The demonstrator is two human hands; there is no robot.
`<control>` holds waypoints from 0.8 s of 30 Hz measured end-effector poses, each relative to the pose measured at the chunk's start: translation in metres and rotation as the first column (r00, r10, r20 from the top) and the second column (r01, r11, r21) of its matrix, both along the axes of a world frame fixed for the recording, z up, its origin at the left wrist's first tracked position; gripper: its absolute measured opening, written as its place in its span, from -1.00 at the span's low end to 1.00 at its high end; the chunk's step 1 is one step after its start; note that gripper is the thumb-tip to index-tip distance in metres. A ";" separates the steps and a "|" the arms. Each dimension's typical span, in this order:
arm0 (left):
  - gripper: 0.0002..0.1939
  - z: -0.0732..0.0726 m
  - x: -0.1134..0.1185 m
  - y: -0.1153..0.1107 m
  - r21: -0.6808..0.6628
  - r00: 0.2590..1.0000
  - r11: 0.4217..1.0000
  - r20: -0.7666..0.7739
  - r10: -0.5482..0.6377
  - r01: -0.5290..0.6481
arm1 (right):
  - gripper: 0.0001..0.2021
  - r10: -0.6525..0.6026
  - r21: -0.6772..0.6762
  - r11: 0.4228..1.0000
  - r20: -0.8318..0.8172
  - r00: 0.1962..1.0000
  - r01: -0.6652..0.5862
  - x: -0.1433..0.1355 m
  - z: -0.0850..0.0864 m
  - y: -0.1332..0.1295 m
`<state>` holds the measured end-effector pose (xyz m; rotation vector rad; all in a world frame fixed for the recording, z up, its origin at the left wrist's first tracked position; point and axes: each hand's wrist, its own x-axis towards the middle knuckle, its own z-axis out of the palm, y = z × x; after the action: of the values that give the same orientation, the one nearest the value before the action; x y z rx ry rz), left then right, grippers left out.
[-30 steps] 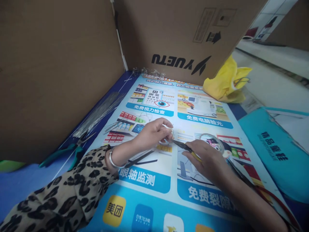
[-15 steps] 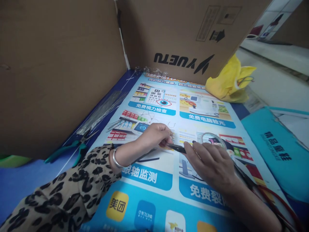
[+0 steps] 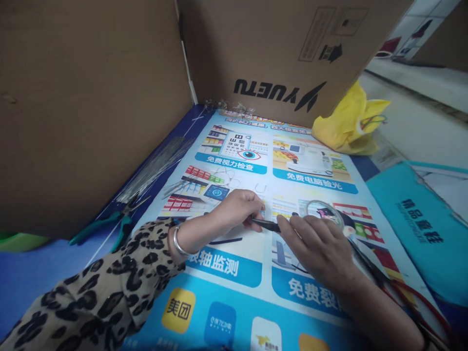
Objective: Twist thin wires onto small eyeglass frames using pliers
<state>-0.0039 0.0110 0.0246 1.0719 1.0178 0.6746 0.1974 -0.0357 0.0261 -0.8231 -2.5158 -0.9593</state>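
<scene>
My left hand (image 3: 241,209), with a silver bangle (image 3: 179,241) on its wrist, is closed in a pinch over the printed poster (image 3: 268,185). What its fingertips hold is too small and hidden to name. My right hand (image 3: 318,248) is wrapped round a pair of pliers, whose handles the palm covers. The dark tapered jaws of the pliers (image 3: 268,225) point left and reach the left fingertips. Beyond the hands lie thin bent wires (image 3: 260,187) on the poster. Under my right forearm rests a tool with red handles (image 3: 417,302), partly covered.
Teal-handled pliers (image 3: 124,219) lie at left beside a bundle of straight wires (image 3: 157,168). Cardboard walls (image 3: 278,44) stand behind and to the left. Small wire pieces (image 3: 234,108) sit at the back. A yellow bag (image 3: 343,124) and a turquoise box (image 3: 405,219) are at right.
Both hands stay almost in place. The left fingers have shifted slightly at the plier tips, and the view has moved a little.
</scene>
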 end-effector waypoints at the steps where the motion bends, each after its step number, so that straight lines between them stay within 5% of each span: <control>1: -0.90 -0.001 0.000 0.000 0.002 1.000 1.000 0.003 -0.002 0.002 | -0.73 0.004 -0.001 1.000 -0.003 1.000 -0.004 0.000 0.000 0.000; 9: -0.90 0.004 0.002 0.000 -0.011 0.999 1.000 -0.046 0.009 -0.010 | -0.71 0.001 -0.063 0.998 -0.015 1.000 -0.001 0.004 -0.004 0.000; 13: -0.88 0.009 -0.001 0.000 0.196 0.993 0.981 -0.117 0.016 0.007 | -0.76 -0.049 -0.130 0.991 -0.028 0.998 0.045 0.001 -0.005 0.002; 18: -0.82 0.012 -0.007 0.000 0.552 0.945 0.809 -0.328 -0.013 0.202 | -0.82 -0.126 -0.296 0.951 -0.095 0.987 0.093 -0.004 -0.003 0.000; 24: -0.80 0.004 -0.011 -0.002 0.737 0.819 0.513 -0.564 0.106 0.440 | -0.80 -0.169 -0.449 0.892 -0.208 0.963 0.060 -0.003 -0.005 -0.005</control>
<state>-0.0148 0.0090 0.0291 2.3508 1.0270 0.7183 0.1943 -0.0406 0.0216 -1.1540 -2.5150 -0.2842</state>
